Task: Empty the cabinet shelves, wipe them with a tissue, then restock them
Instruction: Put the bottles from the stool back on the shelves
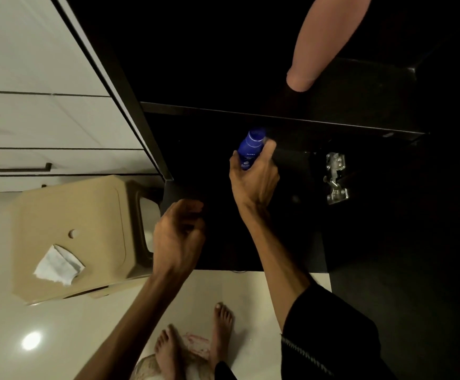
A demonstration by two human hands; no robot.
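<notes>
My right hand (253, 176) grips a blue lotion bottle (250, 145), held inside the dark open cabinet just below a shelf edge (278, 117). My left hand (179, 231) hovers lower left of it with fingers loosely curled and nothing in it, in front of the lower shelf (218, 193). A crumpled white tissue (58, 266) lies on top of a beige plastic stool (69, 237) at the left. The cabinet's inside is very dark and its contents are hidden.
A tall pink bottle (325, 39) stands on the upper shelf at top right. A metal door hinge (336, 178) is on the right cabinet wall. White drawers with a dark handle (19, 167) sit at the left. My bare feet (196, 344) stand on the glossy floor.
</notes>
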